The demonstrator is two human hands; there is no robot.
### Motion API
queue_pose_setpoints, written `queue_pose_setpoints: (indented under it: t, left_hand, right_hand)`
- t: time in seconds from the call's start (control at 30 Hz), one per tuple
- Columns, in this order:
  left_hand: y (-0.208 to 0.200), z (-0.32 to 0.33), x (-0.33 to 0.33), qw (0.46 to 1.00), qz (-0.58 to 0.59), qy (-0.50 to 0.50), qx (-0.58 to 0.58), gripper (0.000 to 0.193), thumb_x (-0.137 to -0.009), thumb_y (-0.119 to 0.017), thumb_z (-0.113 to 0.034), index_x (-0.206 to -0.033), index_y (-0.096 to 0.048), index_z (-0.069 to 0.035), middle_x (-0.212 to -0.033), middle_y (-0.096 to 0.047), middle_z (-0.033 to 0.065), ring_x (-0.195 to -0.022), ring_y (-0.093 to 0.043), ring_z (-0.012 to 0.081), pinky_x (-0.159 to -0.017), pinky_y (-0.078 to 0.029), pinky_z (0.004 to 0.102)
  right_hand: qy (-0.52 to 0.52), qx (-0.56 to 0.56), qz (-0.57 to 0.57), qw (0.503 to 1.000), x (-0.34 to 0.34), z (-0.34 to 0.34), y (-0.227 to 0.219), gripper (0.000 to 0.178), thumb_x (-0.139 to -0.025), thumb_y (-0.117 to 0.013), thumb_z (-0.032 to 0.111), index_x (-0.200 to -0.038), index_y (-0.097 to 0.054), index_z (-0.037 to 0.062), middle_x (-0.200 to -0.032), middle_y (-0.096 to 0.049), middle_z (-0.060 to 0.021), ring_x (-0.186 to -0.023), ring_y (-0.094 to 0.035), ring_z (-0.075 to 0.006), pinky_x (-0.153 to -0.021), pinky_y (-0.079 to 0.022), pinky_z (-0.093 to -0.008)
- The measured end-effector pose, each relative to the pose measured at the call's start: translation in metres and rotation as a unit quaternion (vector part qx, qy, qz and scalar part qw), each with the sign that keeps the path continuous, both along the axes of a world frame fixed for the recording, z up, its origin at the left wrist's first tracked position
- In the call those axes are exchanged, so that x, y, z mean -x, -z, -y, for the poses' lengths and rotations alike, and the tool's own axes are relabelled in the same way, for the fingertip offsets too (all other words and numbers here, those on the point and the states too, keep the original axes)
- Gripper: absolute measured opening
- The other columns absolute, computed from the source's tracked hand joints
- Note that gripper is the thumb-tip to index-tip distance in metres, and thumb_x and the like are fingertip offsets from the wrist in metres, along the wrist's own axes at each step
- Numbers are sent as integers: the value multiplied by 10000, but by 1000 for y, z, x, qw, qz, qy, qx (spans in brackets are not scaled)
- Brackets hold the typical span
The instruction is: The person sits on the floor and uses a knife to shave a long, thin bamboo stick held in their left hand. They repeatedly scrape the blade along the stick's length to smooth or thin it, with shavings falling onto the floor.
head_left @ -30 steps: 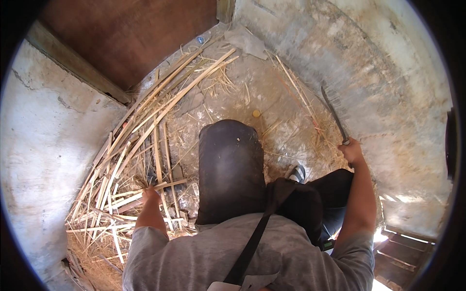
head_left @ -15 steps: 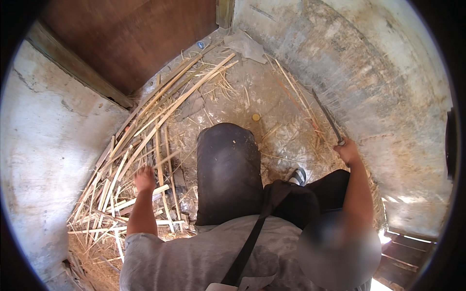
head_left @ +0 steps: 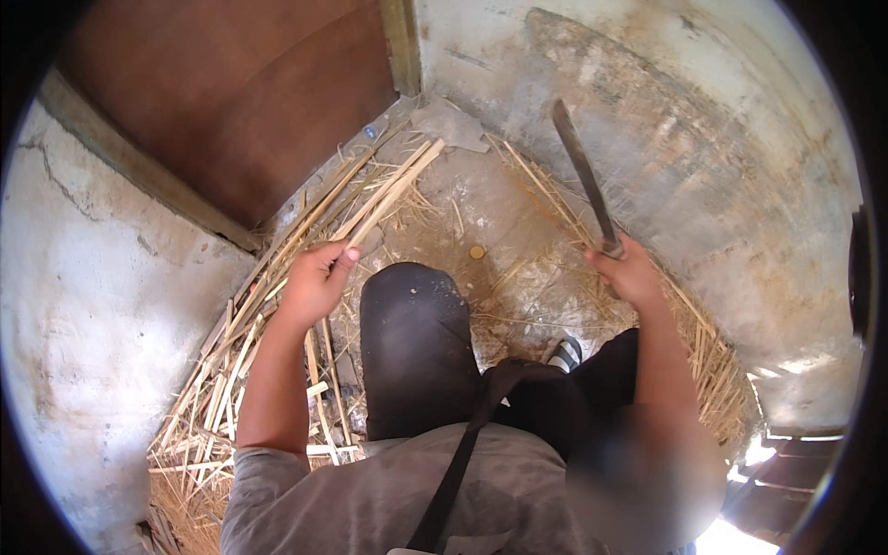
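Clearly, the sharpest risk lies with the long knife (head_left: 583,171), its handle wrapped in the right hand (head_left: 627,273) at right of centre and its dark blade slanting up toward the top middle of the frame. At left of centre the left hand (head_left: 314,282) is closed, thumb against fingers, on the near end of some pale strips (head_left: 398,190) that run toward the upper middle; how many it grips I cannot tell. Were the blade swung across and down, a glancing stroke might slide along the wood into that thumb, or drop onto the dark-trousered knee (head_left: 412,324) between the two hands. A foot in a striped sandal (head_left: 564,353), just right of the knee, could also suffer if the handle slipped from a loose or sweaty grip. The strips themselves may snag on the tangled pile (head_left: 217,398) at lower left, and a hard tug could free them suddenly or leave splinters. Close by at upper right, the stained wall (head_left: 703,176) could catch the tip during a wide backswing.
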State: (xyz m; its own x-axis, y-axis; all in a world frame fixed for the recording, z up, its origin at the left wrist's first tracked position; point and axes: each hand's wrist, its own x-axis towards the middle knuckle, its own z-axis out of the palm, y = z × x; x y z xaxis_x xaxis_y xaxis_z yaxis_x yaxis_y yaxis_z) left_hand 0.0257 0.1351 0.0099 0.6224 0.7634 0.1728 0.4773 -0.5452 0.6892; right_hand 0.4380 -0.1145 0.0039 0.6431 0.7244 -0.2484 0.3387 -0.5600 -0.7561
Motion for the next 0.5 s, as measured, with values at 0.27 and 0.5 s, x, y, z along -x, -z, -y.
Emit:
queue_pose_setpoints:
  t: [0.27, 0.5]
  left_hand:
    - [-20, 86, -83, 986, -85, 142, 29, 219, -1004, -650, -228, -1097, -751, -57, -931, -732, 157, -807, -697, 262, -752, -534, 350]
    - [-17, 124, -112, 969, -170, 180, -17, 259, -951, -708, -236, -1159, -718, -82, -947, -704, 174, -837, -686, 345, -750, -535, 396]
  right_hand:
    - [-84, -258, -302, 914, 40, -8, 0, 209, -887, -785, 159, -1029, -657, 75, -1177, -710, -76, -591, -530, -68, -518, -429, -270]
    - [-70, -303, -338, 888, 26, 14, 24, 191, -897, -751, 95, -1056, -660, 41, -1200, -683, -120, -613, -547, -85, -562, -467, -261]
